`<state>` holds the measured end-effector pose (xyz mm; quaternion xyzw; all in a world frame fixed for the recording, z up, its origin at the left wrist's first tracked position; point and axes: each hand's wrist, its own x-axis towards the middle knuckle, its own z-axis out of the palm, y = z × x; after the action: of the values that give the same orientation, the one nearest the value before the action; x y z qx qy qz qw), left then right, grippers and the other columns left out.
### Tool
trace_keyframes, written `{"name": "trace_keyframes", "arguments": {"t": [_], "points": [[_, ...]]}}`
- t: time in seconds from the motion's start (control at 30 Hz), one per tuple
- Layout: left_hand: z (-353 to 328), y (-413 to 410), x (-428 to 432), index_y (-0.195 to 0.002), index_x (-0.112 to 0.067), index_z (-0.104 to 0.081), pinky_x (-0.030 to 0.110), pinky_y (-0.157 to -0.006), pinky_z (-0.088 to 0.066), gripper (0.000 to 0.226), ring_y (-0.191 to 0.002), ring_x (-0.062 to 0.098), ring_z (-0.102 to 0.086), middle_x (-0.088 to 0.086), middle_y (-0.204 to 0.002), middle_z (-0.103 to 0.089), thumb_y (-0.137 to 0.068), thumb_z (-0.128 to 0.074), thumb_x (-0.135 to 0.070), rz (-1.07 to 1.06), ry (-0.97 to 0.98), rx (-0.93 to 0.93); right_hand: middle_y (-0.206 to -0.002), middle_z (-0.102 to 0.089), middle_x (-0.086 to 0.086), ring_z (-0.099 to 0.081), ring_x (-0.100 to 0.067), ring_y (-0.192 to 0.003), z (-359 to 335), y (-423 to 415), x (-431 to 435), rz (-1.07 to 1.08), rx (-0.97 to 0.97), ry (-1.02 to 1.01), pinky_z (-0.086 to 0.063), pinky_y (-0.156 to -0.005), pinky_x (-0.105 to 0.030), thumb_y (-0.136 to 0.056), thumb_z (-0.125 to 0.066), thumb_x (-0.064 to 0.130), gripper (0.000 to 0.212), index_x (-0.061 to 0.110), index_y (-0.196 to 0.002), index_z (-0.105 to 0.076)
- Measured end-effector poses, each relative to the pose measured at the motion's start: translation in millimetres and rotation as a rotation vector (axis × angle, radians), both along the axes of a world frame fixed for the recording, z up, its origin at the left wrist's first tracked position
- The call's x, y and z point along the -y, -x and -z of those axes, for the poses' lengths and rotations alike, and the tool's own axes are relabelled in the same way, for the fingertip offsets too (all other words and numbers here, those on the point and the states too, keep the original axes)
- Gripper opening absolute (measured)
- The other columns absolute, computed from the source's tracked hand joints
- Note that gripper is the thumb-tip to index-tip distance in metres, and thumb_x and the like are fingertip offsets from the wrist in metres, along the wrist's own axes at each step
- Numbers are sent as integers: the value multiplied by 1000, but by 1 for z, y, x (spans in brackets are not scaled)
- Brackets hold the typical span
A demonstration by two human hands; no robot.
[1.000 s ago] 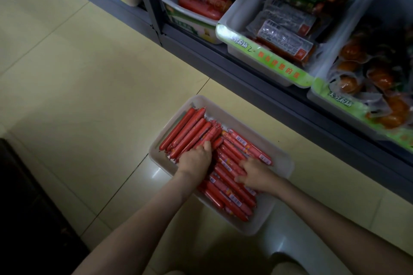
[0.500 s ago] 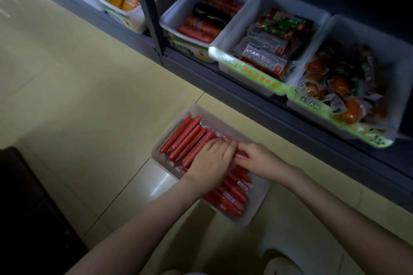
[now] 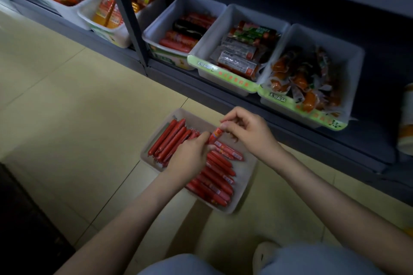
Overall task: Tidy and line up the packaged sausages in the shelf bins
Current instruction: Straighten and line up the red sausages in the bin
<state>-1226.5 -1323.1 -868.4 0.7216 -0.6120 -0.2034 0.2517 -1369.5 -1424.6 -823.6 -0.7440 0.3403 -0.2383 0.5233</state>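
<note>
Red film-wrapped sausages lie in rows in a white plastic bin on the yellow tiled floor, just below the grey shelf. Green label strips on the shelf bins: Chinese print unreadable, "3.5" legible far right. Left hand and right hand each pinch an end of one raised red sausage; fingers curled narrow round it.

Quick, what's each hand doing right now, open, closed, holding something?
Left hand: closed, pinching the lower end of a red sausage.
Right hand: closed, pinching the upper end of the same sausage.
</note>
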Motion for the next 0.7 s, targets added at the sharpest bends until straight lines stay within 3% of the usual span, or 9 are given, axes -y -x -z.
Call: {"name": "trace_keyframes", "arguments": {"t": [0.13,0.23,0.4,0.5,0.57,0.63,0.7], "points": [[-14,4,-1,-88,-11,-48,45,-66,-43,16,-76,33,-58,13,-78,-62,-96,-53,-24,-1,-34,-70,-72,-61,13,-56,-2,-65,1,2,-3,-8,61,21,-47,-64,-28,-83,-68,18,17,33,-86,-62],[-18,4,-3,-82,-18,-41,43,-68,-42,18,-74,27,-57,9,-75,-59,-96,-53,-23,2,-38,-102,-75,-59,13,-56,-4,-70,-1,6,-5,-37,64,51,-50,-68,-33,-85,-68,10,23,31,-92,-63],[-20,1,-5,-96,-11,-55,41,-74,-44,18,-78,25,-59,12,-84,-64,-97,-50,-29,67,-80,-180,-77,-58,9,-55,-6,-73,-6,6,-9,-55,87,87,-48,-72,-34,-84,-68,5,25,28,-94,-63],[-23,0,-6,-91,-28,-54,36,-75,-43,8,-80,21,-58,9,-85,-63,-97,-51,-23,81,-97,-258,-76,-58,11,-55,-3,-74,-6,5,-11,-79,120,60,-47,-71,-28,-82,-70,4,30,31,-94,-63],[-26,0,-7,-84,-36,-49,29,-72,-43,22,-77,12,-56,1,-80,-61,-96,-51,-18,63,-104,-328,-76,-57,11,-54,-2,-74,-3,3,-11,-94,131,63,-45,-70,-21,-82,-71,2,36,33,-99,-60],[-30,3,-7,-89,-29,-54,24,-76,-46,16,-81,9,-59,-4,-82,-61,-97,-49,-16,59,-128,-447,-78,-57,13,-55,-4,-75,1,1,-12,-104,121,81,-45,-71,-18,-82,-69,1,47,36,-112,-56],[-34,6,-7,-103,-18,-57,35,-86,-53,13,-92,22,-64,4,-89,-64,-99,-45,-14,25,-159,-666,-89,-55,14,-56,-6,-85,5,-1,-12,-128,59,133,-44,-76,-16,-85,-66,4,57,35,-129,-47]]}}
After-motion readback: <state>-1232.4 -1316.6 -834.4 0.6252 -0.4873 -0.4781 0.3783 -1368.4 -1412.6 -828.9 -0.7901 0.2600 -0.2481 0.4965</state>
